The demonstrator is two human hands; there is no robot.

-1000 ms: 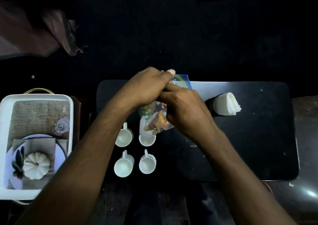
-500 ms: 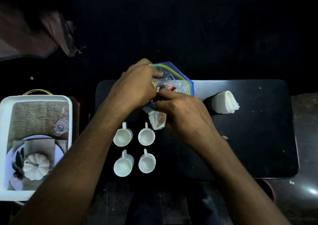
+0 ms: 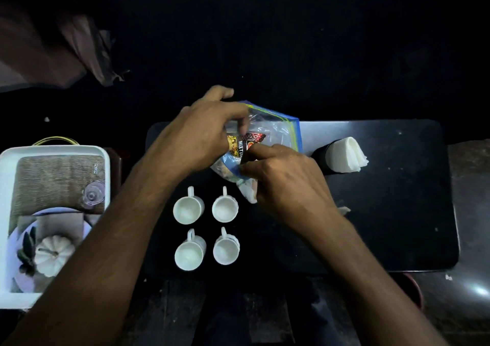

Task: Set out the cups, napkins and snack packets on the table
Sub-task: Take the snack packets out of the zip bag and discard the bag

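Snack packet (image 3: 245,144): we found it inside the zip bag (image 3: 275,131), above the cups (image 3: 205,226).
Handling: we judged it light, crinkly, slippery (grip an edge).
Left hand (image 3: 204,136): closed on bag mouth.
Right hand (image 3: 286,181): pinching packet through film.
Napkins (image 3: 344,155): right, apart.

On the table (image 3: 397,226), 4 cups (image 3: 206,226) sat at 7 o'clock of the bag (image 3: 275,133); napkins (image 3: 344,155) lay at 3 o'clock.

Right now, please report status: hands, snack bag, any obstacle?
Left hand and right hand both grip zip bag. Snack packet half inside. Four cups close below.
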